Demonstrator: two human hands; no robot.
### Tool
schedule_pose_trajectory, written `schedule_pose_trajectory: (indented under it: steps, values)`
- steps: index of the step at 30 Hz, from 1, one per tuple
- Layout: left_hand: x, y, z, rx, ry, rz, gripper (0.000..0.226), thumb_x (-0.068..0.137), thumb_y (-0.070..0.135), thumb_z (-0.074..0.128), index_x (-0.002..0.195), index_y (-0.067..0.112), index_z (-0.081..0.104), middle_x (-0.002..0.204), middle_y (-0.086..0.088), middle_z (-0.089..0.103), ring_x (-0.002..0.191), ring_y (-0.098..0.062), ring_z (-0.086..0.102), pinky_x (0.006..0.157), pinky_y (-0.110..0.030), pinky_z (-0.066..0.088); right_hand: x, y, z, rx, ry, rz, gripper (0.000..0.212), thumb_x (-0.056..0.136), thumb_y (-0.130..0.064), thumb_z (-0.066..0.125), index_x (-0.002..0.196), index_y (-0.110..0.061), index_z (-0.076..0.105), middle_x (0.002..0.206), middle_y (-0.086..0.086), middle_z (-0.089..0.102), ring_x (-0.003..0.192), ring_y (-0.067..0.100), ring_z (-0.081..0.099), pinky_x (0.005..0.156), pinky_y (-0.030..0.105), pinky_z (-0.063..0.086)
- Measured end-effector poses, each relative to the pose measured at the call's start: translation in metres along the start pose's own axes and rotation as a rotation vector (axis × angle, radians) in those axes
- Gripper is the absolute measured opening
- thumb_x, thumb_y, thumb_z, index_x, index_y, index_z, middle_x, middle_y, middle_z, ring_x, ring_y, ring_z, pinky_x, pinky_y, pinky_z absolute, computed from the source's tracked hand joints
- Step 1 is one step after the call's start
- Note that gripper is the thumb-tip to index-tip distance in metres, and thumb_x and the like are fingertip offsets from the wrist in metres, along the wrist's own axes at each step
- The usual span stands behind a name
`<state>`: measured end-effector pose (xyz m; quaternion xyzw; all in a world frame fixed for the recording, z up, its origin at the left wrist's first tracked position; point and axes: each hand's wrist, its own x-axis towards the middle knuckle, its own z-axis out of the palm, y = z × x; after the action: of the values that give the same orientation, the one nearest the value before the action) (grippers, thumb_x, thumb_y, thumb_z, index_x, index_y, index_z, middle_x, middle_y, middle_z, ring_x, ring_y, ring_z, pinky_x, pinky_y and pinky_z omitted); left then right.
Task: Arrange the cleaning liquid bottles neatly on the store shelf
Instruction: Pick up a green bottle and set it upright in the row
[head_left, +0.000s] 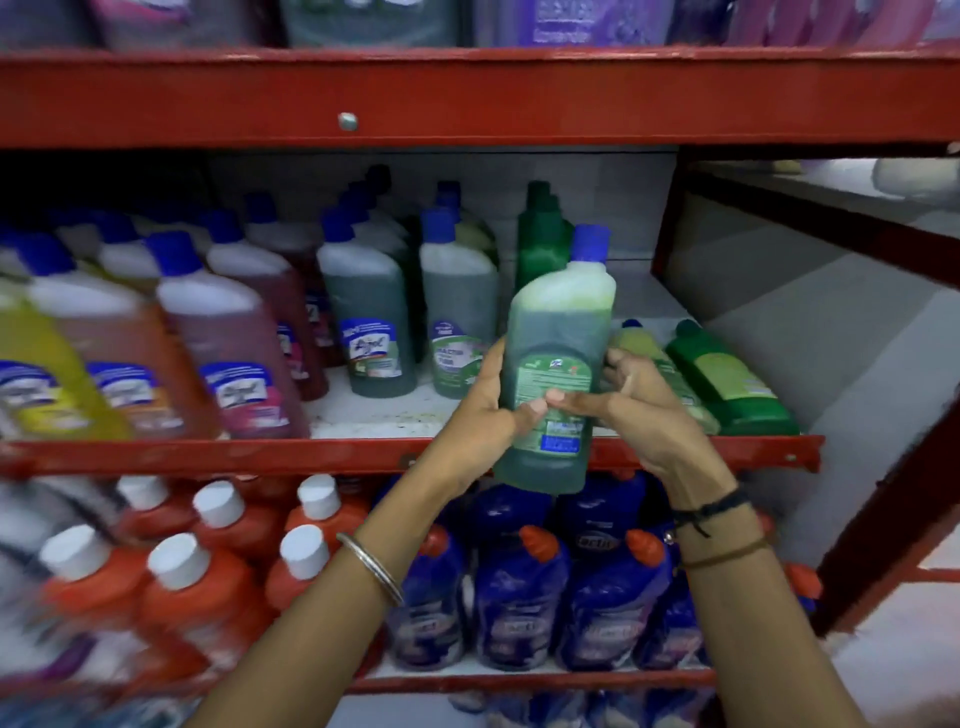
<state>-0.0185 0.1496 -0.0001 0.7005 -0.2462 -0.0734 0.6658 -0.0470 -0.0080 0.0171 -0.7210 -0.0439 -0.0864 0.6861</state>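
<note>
A green cleaning liquid bottle (558, 332) with a blue cap is held upright in front of the middle red shelf (363, 454). My left hand (488, 410) grips its left side and my right hand (631, 410) grips its right side, thumbs across the label. On the shelf behind stand rows of blue-capped bottles: green ones (371, 317), pink ones (228, 343) and yellow ones (36, 374). To the right, a yellow-green bottle (657, 364) and a dark green bottle (727, 379) lie on their sides.
A tall dark green bottle (540, 239) stands at the back. The lower shelf holds orange bottles with white caps (197, 587) and blue bottles with orange caps (519, 597). An upper shelf beam (467, 98) runs overhead. A red upright (883, 530) bounds the right side.
</note>
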Motion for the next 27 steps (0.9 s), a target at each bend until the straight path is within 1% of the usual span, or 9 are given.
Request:
schedule_pose_trajectory:
  steps: [2,4,7,11,16,18,21,25,27]
  values:
    - [-0.013,0.001,-0.026,0.032,0.079,0.064,0.065,0.086,0.007,0.057,0.14,0.021,0.025,0.135,-0.008,0.051,0.121,-0.018,0.052,0.099,-0.035,0.046,0.003,-0.006,0.033,0.0,-0.016,-0.049,0.051,0.067,0.009,0.072,0.114,0.0,0.055,0.096,0.002,0.068,0.076,0.0,0.069,0.067,0.018,0.057]
    - [-0.023,0.004,-0.052,0.089,0.167,0.133,0.068,0.082,0.014,0.057,0.141,0.02,0.024,0.137,-0.007,0.049,0.124,-0.018,0.049,0.103,-0.039,0.043,0.01,-0.012,0.065,0.016,-0.023,-0.085,0.052,0.067,0.012,0.071,0.114,0.001,0.053,0.094,0.0,0.066,0.074,-0.003,0.068,0.066,0.014,0.055]
    - [-0.027,0.006,-0.087,0.197,0.302,0.231,0.067,0.082,0.007,0.055,0.14,0.021,0.026,0.137,-0.005,0.048,0.124,-0.015,0.048,0.102,-0.034,0.042,0.027,-0.019,0.107,-0.014,-0.022,-0.141,0.052,0.065,0.011,0.074,0.11,-0.007,0.053,0.094,-0.005,0.065,0.074,-0.006,0.066,0.07,0.012,0.054]
    - [-0.023,0.002,-0.118,0.295,0.425,0.217,0.071,0.082,-0.004,0.053,0.141,0.02,0.022,0.136,-0.007,0.049,0.122,-0.017,0.048,0.1,-0.029,0.041,0.051,-0.013,0.143,-0.06,-0.023,-0.183,0.053,0.064,0.009,0.075,0.107,-0.011,0.052,0.097,-0.007,0.064,0.082,-0.004,0.063,0.074,0.013,0.054]
    - [-0.019,-0.024,-0.139,0.366,0.471,0.162,0.07,0.077,-0.005,0.054,0.137,0.018,0.028,0.133,-0.01,0.051,0.12,-0.023,0.049,0.101,-0.044,0.043,0.068,0.014,0.163,-0.118,-0.031,-0.157,0.055,0.064,0.007,0.076,0.112,-0.01,0.053,0.103,0.0,0.066,0.092,0.004,0.066,0.078,0.017,0.054]
    - [-0.02,-0.035,-0.143,0.381,0.491,0.144,0.064,0.08,0.0,0.056,0.136,0.017,0.03,0.132,-0.01,0.05,0.12,-0.025,0.049,0.099,-0.045,0.044,0.069,0.024,0.166,-0.14,0.0,-0.151,0.059,0.064,0.0,0.079,0.118,-0.006,0.054,0.11,0.007,0.067,0.101,0.016,0.065,0.084,0.024,0.055]
    - [-0.023,-0.044,-0.146,0.435,0.542,0.163,0.054,0.084,0.015,0.061,0.131,0.016,0.035,0.128,-0.009,0.054,0.113,-0.027,0.054,0.091,-0.043,0.049,0.071,0.031,0.17,-0.288,0.086,-0.189,0.058,0.065,-0.017,0.08,0.118,-0.012,0.057,0.104,0.009,0.069,0.097,0.021,0.064,0.085,0.033,0.054]
    - [-0.028,-0.051,-0.149,0.535,0.605,0.17,0.049,0.083,0.027,0.064,0.124,0.017,0.038,0.125,-0.005,0.056,0.11,-0.022,0.057,0.084,-0.042,0.053,0.065,0.029,0.179,-0.221,0.17,-0.176,0.054,0.074,-0.037,0.072,0.114,-0.009,0.051,0.105,0.001,0.063,0.097,0.013,0.062,0.081,0.023,0.052]
    - [-0.034,-0.054,-0.15,0.529,0.611,0.254,0.038,0.089,0.025,0.056,0.122,0.013,0.041,0.123,-0.004,0.055,0.109,-0.015,0.054,0.086,-0.037,0.051,0.063,0.028,0.185,-0.195,0.155,-0.177,0.057,0.071,-0.052,0.064,0.111,-0.013,0.051,0.107,-0.002,0.061,0.099,0.009,0.062,0.082,0.02,0.052]
